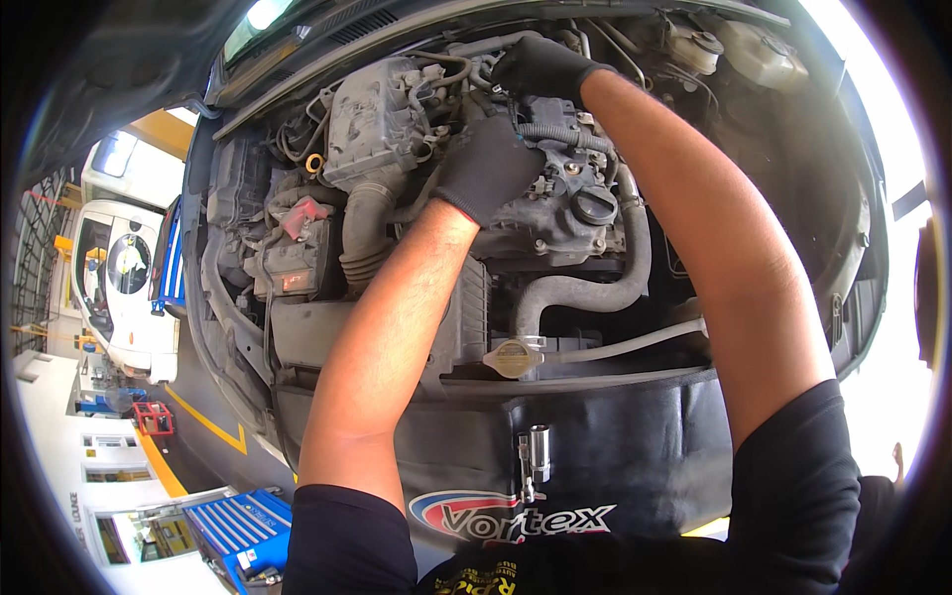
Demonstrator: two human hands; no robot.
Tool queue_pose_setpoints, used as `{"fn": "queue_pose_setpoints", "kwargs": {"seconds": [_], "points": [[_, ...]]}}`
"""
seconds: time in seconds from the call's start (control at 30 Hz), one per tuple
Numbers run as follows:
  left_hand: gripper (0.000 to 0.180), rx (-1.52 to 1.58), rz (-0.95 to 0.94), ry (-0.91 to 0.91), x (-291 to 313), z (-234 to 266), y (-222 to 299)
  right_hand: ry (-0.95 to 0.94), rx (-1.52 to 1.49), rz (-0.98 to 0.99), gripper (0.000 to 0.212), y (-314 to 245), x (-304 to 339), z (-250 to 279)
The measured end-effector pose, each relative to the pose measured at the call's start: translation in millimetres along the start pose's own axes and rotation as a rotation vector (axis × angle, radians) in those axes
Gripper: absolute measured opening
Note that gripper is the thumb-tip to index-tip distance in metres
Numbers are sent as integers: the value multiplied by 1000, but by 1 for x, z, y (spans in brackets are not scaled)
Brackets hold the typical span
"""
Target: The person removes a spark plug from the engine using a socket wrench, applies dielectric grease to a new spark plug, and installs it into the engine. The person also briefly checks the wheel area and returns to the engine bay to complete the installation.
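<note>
Both my hands wear black gloves and reach into an open car engine bay. My left hand (488,167) rests on the top of the grey engine cover (561,203), fingers curled over something I cannot make out. My right hand (540,67) is further back, near hoses and wiring at the rear of the engine; its fingers are closed and what they grip is hidden. A black oil filler cap (595,206) sits just right of my left hand. A grey air intake box (372,119) lies to the left.
A black fender cover (615,446) drapes the front edge, with a chrome socket tool (535,451) lying on it. A brass-coloured radiator cap (514,357), thick grey hose (585,293) and battery (293,263) are nearby. A blue tool cart (243,531) and white vehicle (119,273) stand left.
</note>
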State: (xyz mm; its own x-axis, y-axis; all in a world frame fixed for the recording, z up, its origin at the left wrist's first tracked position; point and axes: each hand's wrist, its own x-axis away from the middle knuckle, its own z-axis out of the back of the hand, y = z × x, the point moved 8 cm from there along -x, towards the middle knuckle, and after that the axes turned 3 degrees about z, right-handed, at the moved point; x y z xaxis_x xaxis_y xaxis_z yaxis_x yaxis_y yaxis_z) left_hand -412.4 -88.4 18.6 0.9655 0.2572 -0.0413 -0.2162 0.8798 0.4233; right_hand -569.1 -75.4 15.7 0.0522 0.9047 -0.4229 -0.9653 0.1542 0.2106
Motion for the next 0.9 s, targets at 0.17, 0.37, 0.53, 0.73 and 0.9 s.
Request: {"fn": "queue_pose_setpoints", "kwargs": {"seconds": [0.17,0.37,0.53,0.73,0.9], "points": [[49,-29,-63,68,-3,1,-3,-71,-611,-217,26,23,15,0],[46,12,-45,22,-3,-3,-7,-98,-576,-303,27,24,17,-3],[43,22,-60,84,0,-3,-4,25,263,122,13,-15,-3,-1],[43,-9,-52,47,-2,-6,-7,-374,601,89,20,-14,-19,-35],[52,-97,6,79,-2,8,-8,-290,240,7,17,6,-15,-28]]}}
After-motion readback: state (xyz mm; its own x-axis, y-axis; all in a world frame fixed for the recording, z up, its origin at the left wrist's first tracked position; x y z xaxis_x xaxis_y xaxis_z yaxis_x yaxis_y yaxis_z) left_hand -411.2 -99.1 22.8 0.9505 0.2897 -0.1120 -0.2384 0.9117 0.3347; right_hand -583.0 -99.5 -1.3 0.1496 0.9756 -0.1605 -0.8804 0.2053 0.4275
